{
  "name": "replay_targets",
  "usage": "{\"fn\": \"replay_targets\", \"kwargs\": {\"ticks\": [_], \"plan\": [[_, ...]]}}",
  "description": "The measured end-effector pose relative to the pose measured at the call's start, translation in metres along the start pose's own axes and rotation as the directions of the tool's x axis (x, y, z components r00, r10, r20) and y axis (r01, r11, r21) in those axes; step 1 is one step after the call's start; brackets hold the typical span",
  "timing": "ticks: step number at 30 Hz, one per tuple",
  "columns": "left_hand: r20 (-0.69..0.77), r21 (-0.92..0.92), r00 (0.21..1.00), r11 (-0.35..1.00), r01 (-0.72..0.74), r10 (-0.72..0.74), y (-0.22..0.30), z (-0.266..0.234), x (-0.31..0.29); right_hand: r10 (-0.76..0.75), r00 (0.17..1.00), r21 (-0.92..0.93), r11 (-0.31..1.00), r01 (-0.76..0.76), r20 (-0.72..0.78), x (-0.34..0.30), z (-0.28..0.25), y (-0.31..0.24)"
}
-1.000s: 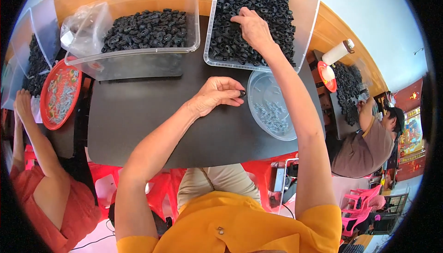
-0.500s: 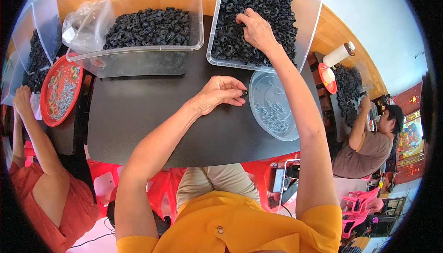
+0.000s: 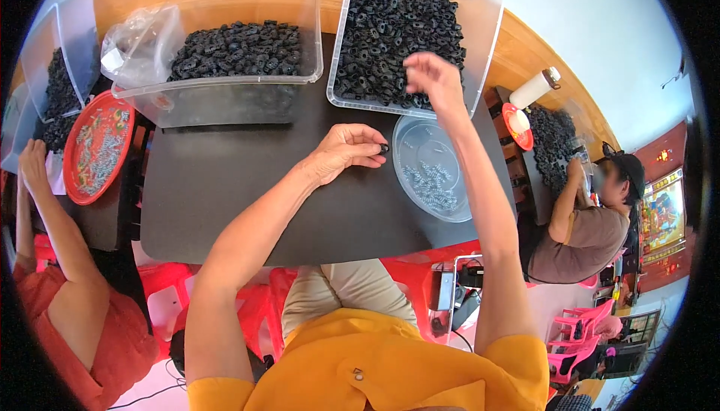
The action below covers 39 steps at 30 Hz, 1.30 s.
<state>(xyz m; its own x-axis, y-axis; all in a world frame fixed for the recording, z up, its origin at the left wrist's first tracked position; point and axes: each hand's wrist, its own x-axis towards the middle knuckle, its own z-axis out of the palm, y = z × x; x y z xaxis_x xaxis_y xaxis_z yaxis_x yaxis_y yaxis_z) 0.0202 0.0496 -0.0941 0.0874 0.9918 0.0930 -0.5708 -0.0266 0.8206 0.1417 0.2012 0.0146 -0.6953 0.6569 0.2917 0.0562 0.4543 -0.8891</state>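
Note:
Over the dark table [image 3: 225,193], my left hand [image 3: 339,154] pinches a small black plastic part [image 3: 385,148] between thumb and fingertips. My right hand [image 3: 441,87] hovers at the near side of a clear plastic bin [image 3: 480,32] heaped with black plastic parts [image 3: 394,25]. Motion smears its fingers, so whether they hold a part cannot be made out. Below my right forearm sits a round translucent tub [image 3: 421,147], partly covered by that arm. Small metal springs [image 3: 431,186] lie in it.
A second clear bin [image 3: 217,107] at the back left holds more black parts and a crumpled plastic bag [image 3: 142,47]. To the left, a co-worker's hands [image 3: 34,163] work beside a red tray [image 3: 71,178] of springs. Another person [image 3: 589,231] sits at the right.
My right hand has come up out of the heap and drawn back toward me. The left hand keeps its pinch on the black part. The whole view has shifted slightly.

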Motion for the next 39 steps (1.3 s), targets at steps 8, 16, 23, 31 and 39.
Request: {"fn": "replay_targets", "kwargs": {"ticks": [8,16,23,31,39], "plan": [[-0.003,0.013,1.0,1.0,-0.023,0.023,-0.001,0.001,0.0,0.213,0.977,0.199,0.957,-0.213,0.018,-0.113,0.018,0.008],[0.0,0.048,1.0,0.999,-0.012,0.012,-0.005,0.002,0.0,0.193,0.981,0.286,0.942,-0.178,-0.025,-0.12,0.032,0.008],[-0.012,0.08,1.0,0.997,-0.011,0.012,-0.004,0.005,0.001,0.143,0.984,0.008,0.99,-0.142,-0.104,-0.118,0.033,0.015],[-0.08,0.162,0.996,0.987,-0.019,0.032,-0.007,0.01,0.0,0.02,0.995,-0.351,0.935,-0.052,-0.093,-0.115,0.038,-0.001],[-0.114,0.274,0.989,0.96,-0.058,0.093,-0.013,0.015,-0.001,-0.065,0.998,-0.536,0.843,0.049,-0.011,-0.109,0.041,0.0]]}}
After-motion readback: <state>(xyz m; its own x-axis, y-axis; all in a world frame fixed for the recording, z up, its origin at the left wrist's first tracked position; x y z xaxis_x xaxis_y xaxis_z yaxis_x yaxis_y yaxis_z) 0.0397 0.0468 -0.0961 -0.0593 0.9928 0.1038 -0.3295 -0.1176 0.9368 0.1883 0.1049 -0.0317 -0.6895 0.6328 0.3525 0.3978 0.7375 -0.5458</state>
